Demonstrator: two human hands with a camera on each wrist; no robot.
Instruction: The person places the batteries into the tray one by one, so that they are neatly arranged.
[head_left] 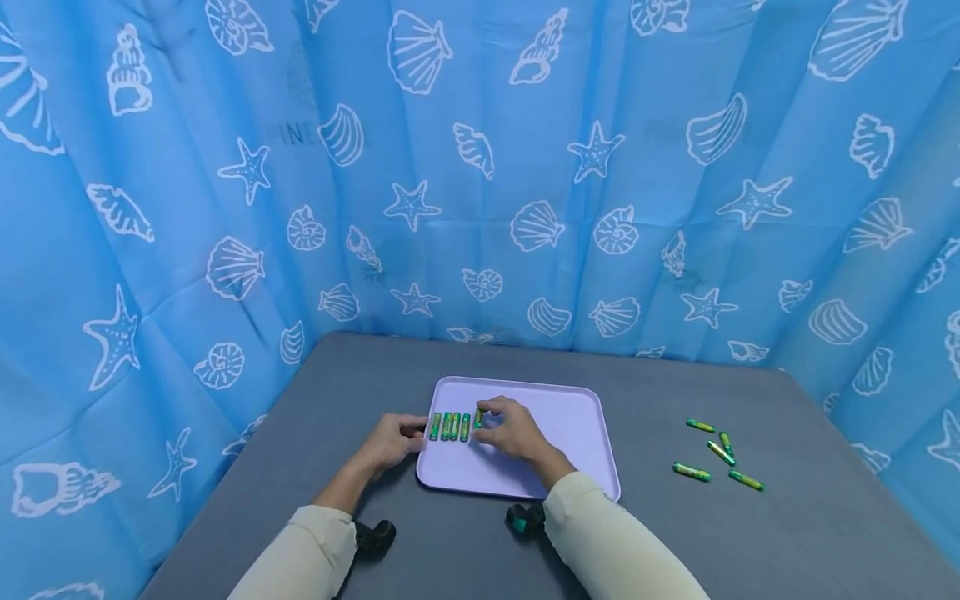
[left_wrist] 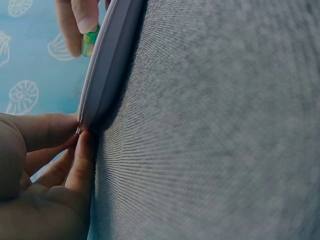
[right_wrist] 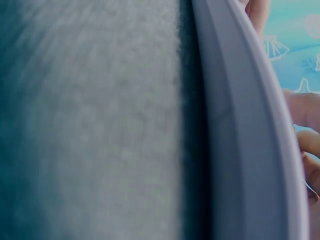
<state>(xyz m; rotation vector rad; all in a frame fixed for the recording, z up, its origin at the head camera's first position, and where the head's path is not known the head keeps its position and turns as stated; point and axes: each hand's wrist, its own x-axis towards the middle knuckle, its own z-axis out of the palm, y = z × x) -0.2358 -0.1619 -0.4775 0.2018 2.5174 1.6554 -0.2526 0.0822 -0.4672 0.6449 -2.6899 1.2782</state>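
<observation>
A pale purple tray (head_left: pixel 555 417) lies on the grey table. Near its left edge several green and yellow batteries (head_left: pixel 456 426) lie side by side in a row. The left hand (head_left: pixel 392 442) pinches the tray's left rim, and in the left wrist view its fingers and thumb close on the rim (left_wrist: pixel 102 65). Over the tray, the right hand (head_left: pixel 513 429) pinches another battery (head_left: pixel 478 418) just right of the row; the left wrist view shows that battery (left_wrist: pixel 90 42) under its fingertips. In the right wrist view the tray wall (right_wrist: pixel 250 120) hides most of the right hand (right_wrist: pixel 307 145).
Several loose batteries (head_left: pixel 692 472) lie scattered on the table (head_left: pixel 645 533) to the right of the tray. A blue curtain (head_left: pixel 540 275) with white shell prints hangs behind the table and along its sides. Dark wrist devices (head_left: pixel 375 538) sit by both sleeves.
</observation>
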